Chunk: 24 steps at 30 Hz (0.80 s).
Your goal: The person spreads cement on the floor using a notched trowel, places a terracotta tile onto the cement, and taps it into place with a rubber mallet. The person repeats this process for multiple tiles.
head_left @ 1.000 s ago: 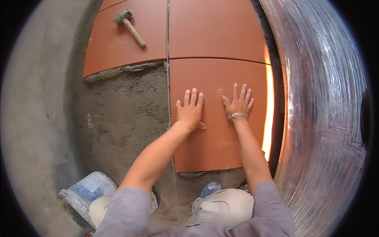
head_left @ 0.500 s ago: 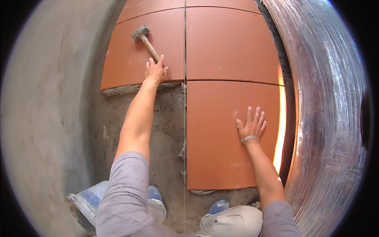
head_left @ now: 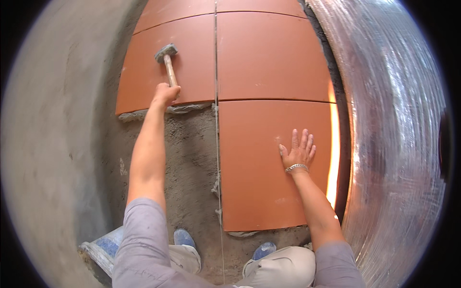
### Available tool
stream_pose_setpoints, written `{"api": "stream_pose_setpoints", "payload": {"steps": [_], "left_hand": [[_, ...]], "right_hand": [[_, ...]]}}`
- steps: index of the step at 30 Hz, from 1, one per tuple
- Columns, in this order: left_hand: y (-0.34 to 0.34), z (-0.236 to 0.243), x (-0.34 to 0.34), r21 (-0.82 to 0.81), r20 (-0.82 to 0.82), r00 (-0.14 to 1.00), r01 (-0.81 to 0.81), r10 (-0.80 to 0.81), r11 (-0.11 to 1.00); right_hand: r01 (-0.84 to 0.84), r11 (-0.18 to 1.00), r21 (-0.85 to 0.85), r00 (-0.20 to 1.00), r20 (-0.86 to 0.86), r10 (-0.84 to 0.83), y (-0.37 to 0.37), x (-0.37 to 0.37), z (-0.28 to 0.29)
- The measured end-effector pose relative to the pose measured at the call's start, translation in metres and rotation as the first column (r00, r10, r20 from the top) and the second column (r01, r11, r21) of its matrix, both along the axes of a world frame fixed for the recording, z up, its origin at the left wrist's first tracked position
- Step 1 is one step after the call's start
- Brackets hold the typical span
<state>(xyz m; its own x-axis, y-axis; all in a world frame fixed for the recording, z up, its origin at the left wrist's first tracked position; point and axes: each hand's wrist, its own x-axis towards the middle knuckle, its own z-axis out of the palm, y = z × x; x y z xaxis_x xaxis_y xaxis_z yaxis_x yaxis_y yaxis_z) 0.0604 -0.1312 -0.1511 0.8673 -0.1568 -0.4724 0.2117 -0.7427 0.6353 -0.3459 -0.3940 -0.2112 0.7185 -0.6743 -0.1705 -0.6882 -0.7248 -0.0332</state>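
Note:
My left hand (head_left: 166, 94) is wrapped round the wooden handle of a mallet (head_left: 166, 54) with a dark, mortar-smeared head. The mallet is over the far left terracotta tile (head_left: 192, 53); whether its head touches the tile I cannot tell. My right hand (head_left: 298, 152), with a chain bracelet at the wrist, lies flat on the near right terracotta tile (head_left: 259, 192), its fingers spread. Grey mortar (head_left: 185, 109) shows under the front edge of the far left tile.
A taut string (head_left: 219, 158) runs along the joint between the tile columns. Rough screed (head_left: 187, 144) lies left of the near tile. A bucket (head_left: 103, 247) stands at lower left, beside a grey wall (head_left: 53, 134). Plastic-wrapped material (head_left: 394, 144) rises on the right. My shoes (head_left: 184, 237) are below.
My left hand has gone from reaching with spread fingers at the handle to gripping it. The mallet has turned more upright. The right hand stays flat on its tile; the whole view has shifted slightly.

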Motion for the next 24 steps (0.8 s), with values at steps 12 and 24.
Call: {"api": "stream_pose_setpoints", "payload": {"steps": [12, 24], "left_hand": [[-0.086, 0.028, -0.266, -0.864, -0.219, 0.871, 0.036, -0.439, 0.502], [-0.136, 0.011, -0.324, 0.308, 0.046, 0.438, 0.849, -0.898, 0.43]], "right_hand": [[-0.117, 0.543, 0.832, 0.817, 0.391, -0.423, -0.02, 0.005, 0.044], [0.026, 0.866, 0.499, 0.72, 0.592, -0.363, 0.012, -0.066, 0.09]]}}
